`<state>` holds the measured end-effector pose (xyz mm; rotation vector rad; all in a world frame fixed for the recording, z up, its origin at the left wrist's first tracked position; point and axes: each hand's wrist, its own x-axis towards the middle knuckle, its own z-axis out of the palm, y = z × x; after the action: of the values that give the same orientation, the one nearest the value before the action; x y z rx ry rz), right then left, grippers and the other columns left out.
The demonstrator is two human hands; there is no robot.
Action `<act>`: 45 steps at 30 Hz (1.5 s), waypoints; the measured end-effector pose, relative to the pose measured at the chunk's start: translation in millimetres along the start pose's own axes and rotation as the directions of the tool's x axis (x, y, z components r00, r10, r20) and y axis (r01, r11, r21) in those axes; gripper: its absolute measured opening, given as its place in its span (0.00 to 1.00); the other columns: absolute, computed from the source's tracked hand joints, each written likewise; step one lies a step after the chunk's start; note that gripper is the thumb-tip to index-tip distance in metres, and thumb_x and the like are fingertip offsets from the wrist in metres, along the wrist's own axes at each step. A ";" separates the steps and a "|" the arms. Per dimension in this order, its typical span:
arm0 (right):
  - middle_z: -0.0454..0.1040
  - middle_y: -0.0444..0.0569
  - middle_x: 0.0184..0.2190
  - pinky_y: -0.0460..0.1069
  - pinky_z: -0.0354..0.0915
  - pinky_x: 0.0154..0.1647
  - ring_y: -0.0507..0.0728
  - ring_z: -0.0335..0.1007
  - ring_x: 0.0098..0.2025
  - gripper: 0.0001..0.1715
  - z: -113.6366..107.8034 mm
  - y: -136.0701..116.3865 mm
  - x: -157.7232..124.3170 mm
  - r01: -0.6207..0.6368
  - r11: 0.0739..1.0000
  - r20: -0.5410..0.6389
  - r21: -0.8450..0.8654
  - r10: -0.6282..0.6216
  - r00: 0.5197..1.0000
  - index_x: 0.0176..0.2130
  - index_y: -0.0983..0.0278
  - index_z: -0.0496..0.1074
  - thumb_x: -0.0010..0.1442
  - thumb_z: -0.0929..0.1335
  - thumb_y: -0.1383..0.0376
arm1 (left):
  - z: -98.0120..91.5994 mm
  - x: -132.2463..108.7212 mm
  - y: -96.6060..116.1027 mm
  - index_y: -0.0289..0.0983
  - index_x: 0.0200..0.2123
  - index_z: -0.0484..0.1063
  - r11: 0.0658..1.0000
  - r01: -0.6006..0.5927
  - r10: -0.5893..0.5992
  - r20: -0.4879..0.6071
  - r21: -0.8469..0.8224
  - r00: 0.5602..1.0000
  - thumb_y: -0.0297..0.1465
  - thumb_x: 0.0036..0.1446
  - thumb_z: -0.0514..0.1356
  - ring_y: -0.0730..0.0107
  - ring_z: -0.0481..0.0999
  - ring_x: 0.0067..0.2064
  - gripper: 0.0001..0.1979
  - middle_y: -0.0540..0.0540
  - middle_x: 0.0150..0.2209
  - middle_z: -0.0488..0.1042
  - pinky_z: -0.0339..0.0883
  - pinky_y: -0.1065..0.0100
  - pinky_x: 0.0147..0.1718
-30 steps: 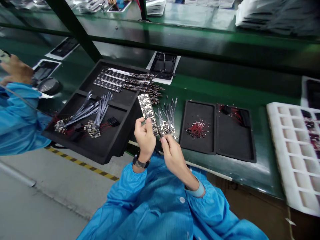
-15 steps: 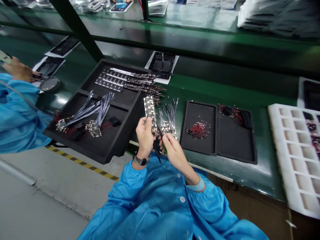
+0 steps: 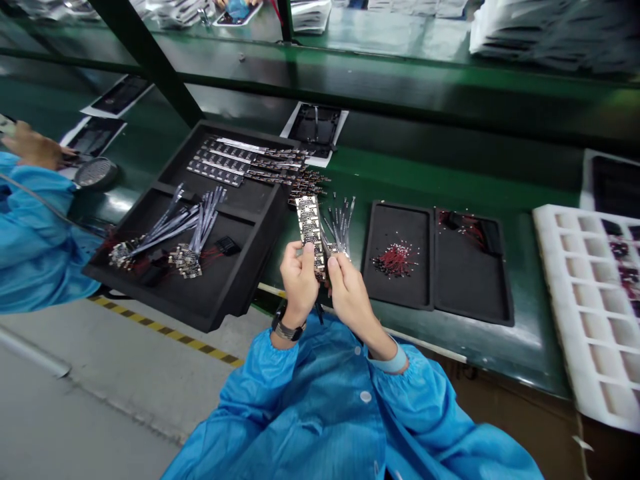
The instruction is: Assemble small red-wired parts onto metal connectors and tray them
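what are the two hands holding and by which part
The left hand holds the circuit-board strip by its lower part. The right hand holds a slim dark tool; its grip point is hidden.

The light is cool and fairly even on the left hand [image 3: 300, 277] and right hand [image 3: 350, 293], seemingly from overhead, with soft shadows. Pale glare lies on the bench [image 3: 520, 347] right of the right hand and on the shelf [image 3: 370, 40] beyond both; below that shelf it is dim. The strip [image 3: 309, 223] at the left hand is fairly clear, its finest detail soft. Far beyond the right hand, papers [image 3: 520, 33] blur; to its right, the foam tray [image 3: 559, 283] slants with wide-lens stretch.
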<state>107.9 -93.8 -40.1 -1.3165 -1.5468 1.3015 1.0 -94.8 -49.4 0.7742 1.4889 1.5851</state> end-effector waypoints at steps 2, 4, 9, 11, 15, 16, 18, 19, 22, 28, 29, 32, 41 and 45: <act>0.65 0.43 0.27 0.50 0.57 0.31 0.56 0.63 0.30 0.21 1.1 0.2 -0.7 -0.003 1.000 -0.009 0.011 0.003 1.000 0.34 0.58 0.61 0.77 0.58 0.52 | -0.7 0.3 -2.4 0.40 0.40 0.65 1.000 0.007 -0.007 -0.008 -0.005 1.000 0.52 0.65 0.62 0.78 0.63 0.16 0.21 0.58 0.19 0.67 0.58 0.75 0.15; 0.65 0.43 0.26 0.50 0.58 0.31 0.55 0.62 0.29 0.22 1.1 1.1 -0.4 -0.006 0.999 -0.005 0.049 0.006 1.000 0.33 0.58 0.61 0.76 0.58 0.51 | -1.2 0.6 -3.9 0.41 0.39 0.65 0.999 0.032 -0.032 0.002 -0.035 0.999 0.52 0.65 0.62 0.78 0.63 0.15 0.21 0.59 0.18 0.66 0.57 0.76 0.14; 0.67 0.43 0.27 0.49 0.62 0.24 0.54 0.65 0.25 0.24 -1.7 5.9 5.1 -0.147 0.925 0.132 0.350 0.106 0.985 0.34 0.58 0.64 0.72 0.62 0.43 | -2.0 3.7 -1.9 0.42 0.37 0.63 0.967 0.179 -0.150 0.160 -0.181 0.976 0.53 0.64 0.63 0.77 0.59 0.12 0.22 0.61 0.15 0.62 0.56 0.76 0.11; 0.68 0.43 0.27 0.48 0.63 0.22 0.53 0.66 0.25 0.26 -2.2 9.0 8.1 -0.215 0.869 0.177 0.445 0.150 0.973 0.35 0.59 0.65 0.68 0.65 0.40 | -3.5 6.4 -1.3 0.41 0.36 0.63 0.948 0.229 -0.176 0.236 -0.221 0.956 0.53 0.64 0.63 0.78 0.58 0.12 0.22 0.60 0.15 0.63 0.57 0.76 0.11; 0.69 0.42 0.26 0.46 0.63 0.19 0.52 0.67 0.24 0.27 -0.6 16.8 13.0 -0.281 0.772 0.231 0.570 0.177 0.957 0.38 0.60 0.68 0.64 0.70 0.40 | -8.4 13.3 -3.2 0.39 0.34 0.65 0.946 0.248 -0.180 0.299 -0.210 0.937 0.52 0.63 0.64 0.80 0.58 0.13 0.23 0.57 0.18 0.68 0.53 0.77 0.10; 0.69 0.42 0.25 0.46 0.63 0.18 0.52 0.67 0.23 0.27 0.2 18.6 13.8 -0.288 0.750 0.241 0.595 0.175 0.955 0.38 0.60 0.68 0.63 0.70 0.40 | -9.6 15.1 -4.0 0.38 0.34 0.65 0.947 0.251 -0.183 0.306 -0.199 0.934 0.52 0.63 0.65 0.81 0.58 0.13 0.23 0.56 0.19 0.69 0.52 0.78 0.10; 0.70 0.42 0.25 0.45 0.62 0.17 0.52 0.67 0.23 0.27 1.4 21.2 14.4 -0.291 0.724 0.247 0.626 0.170 0.954 0.38 0.61 0.69 0.63 0.70 0.40 | -11.5 18.4 -5.1 0.38 0.34 0.66 0.948 0.259 -0.191 0.318 -0.187 0.929 0.53 0.61 0.66 0.83 0.59 0.13 0.24 0.55 0.21 0.71 0.51 0.78 0.10; 0.69 0.42 0.25 0.46 0.62 0.17 0.52 0.67 0.23 0.27 1.8 22.0 14.4 -0.289 0.724 0.243 0.627 0.172 0.955 0.38 0.61 0.69 0.64 0.70 0.40 | -12.0 19.6 -5.5 0.38 0.34 0.66 0.947 0.264 -0.195 0.322 -0.184 0.926 0.53 0.60 0.66 0.83 0.59 0.13 0.25 0.55 0.21 0.71 0.51 0.78 0.10; 0.68 0.42 0.26 0.46 0.62 0.19 0.52 0.66 0.23 0.26 2.7 22.6 13.4 -0.224 0.820 0.150 0.527 0.169 0.974 0.36 0.60 0.68 0.66 0.67 0.40 | -11.6 20.3 -6.4 0.37 0.35 0.69 0.955 0.257 -0.197 0.326 -0.152 0.925 0.54 0.59 0.67 0.83 0.60 0.13 0.25 0.54 0.22 0.72 0.51 0.78 0.10; 0.65 0.43 0.25 0.48 0.59 0.26 0.54 0.63 0.26 0.22 8.0 24.2 11.8 -0.054 0.991 -0.052 0.126 0.061 0.997 0.34 0.58 0.63 0.75 0.58 0.49 | -7.1 12.3 -12.4 0.38 0.36 0.70 0.997 0.079 -0.075 0.160 -0.023 0.984 0.53 0.61 0.66 0.76 0.69 0.17 0.23 0.55 0.19 0.71 0.59 0.76 0.14; 0.65 0.43 0.25 0.49 0.57 0.26 0.54 0.63 0.27 0.22 9.2 24.8 11.9 -0.048 0.995 -0.058 0.093 0.054 0.997 0.34 0.58 0.62 0.76 0.58 0.50 | -7.1 12.1 -14.1 0.38 0.37 0.70 0.998 0.064 -0.061 0.129 -0.016 0.990 0.53 0.61 0.66 0.77 0.67 0.16 0.23 0.55 0.18 0.70 0.59 0.76 0.14; 0.65 0.43 0.25 0.50 0.56 0.28 0.56 0.64 0.28 0.20 11.6 25.8 13.2 -0.040 0.999 -0.067 0.036 0.042 0.997 0.34 0.58 0.62 0.76 0.57 0.51 | -8.9 16.0 -19.3 0.40 0.39 0.68 0.994 0.100 -0.094 0.097 -0.049 0.991 0.54 0.59 0.67 0.78 0.63 0.14 0.24 0.58 0.17 0.66 0.54 0.77 0.12; 0.68 0.44 0.26 0.50 0.56 0.32 0.57 0.66 0.28 0.18 5.7 23.1 28.8 -0.040 0.995 -0.116 -0.092 0.029 0.993 0.34 0.58 0.62 0.75 0.57 0.55 | -10.7 36.0 -29.8 0.38 0.35 0.68 0.977 0.211 -0.197 0.298 -0.015 0.934 0.53 0.59 0.67 0.81 0.59 0.14 0.24 0.57 0.18 0.66 0.49 0.78 0.11; 0.69 0.44 0.26 0.50 0.55 0.32 0.57 0.65 0.28 0.18 0.0 20.4 44.4 -0.050 0.989 -0.148 -0.136 0.029 0.989 0.33 0.58 0.61 0.75 0.57 0.56 | -3.5 51.1 -31.8 0.38 0.33 0.69 0.987 0.148 -0.162 0.320 0.067 0.933 0.54 0.60 0.65 0.79 0.61 0.16 0.24 0.56 0.19 0.67 0.53 0.76 0.14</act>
<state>103.0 -51.3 -63.7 -1.5023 -1.5394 1.1108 -22.1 -52.7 -85.9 0.8726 1.3095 1.2437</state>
